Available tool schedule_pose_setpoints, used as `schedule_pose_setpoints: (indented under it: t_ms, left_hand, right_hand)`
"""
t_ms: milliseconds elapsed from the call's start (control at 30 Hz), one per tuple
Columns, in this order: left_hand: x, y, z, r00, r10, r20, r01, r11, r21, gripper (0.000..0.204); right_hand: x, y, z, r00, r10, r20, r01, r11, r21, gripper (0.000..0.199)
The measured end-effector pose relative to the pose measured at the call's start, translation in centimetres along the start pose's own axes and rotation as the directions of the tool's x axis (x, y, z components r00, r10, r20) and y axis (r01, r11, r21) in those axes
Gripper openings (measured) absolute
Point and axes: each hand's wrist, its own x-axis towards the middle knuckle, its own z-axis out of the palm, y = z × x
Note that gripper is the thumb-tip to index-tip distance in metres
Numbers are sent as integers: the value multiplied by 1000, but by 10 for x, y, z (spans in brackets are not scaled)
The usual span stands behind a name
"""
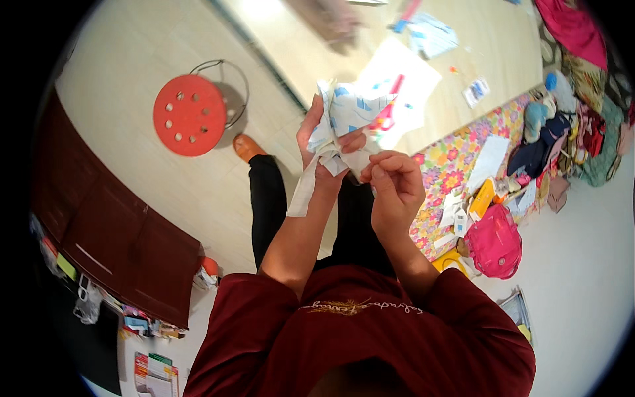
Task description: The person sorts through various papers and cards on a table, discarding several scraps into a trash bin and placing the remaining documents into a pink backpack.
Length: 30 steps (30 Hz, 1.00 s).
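Note:
My left hand (309,134) is wrapped round a bunched piece of white paper with a blue print (357,109), held up in front of me over the table's near edge. A white ribbon-like strip (303,192) goes round the gathered lower part of the paper, and one loose tail hangs over my left wrist. My right hand (399,188) pinches the strip's other end between thumb and fingertips, just right of the bundle. Whether the strip is knotted is hidden by the folds and fingers.
On the pale table (456,126) lie a glare-washed white sheet (422,78), a pink object partly behind the bundle, and another blue-printed paper (433,35). A red round stool (190,115) stands left. A flowered cloth (440,162), a pink bag (494,242) and clutter fill the right.

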Motion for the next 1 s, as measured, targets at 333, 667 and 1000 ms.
schedule_pose_setpoints:
  t_ms: [333,667,1000]
  left_hand:
    - [-131,207,-67,955,292,-52,-294,955,-37,30]
    - [-114,262,-164,944,328,45,-323,942,-89,29]
    - [-51,254,-231,981,171,-96,-178,982,-69,32]
  right_hand:
    - [-52,168,144,893,449,14,-443,877,186,7]
    - [111,401,46,564,787,-250,-707,617,347,25]
    - [205,495,11,518,772,-369,-443,611,656,8]
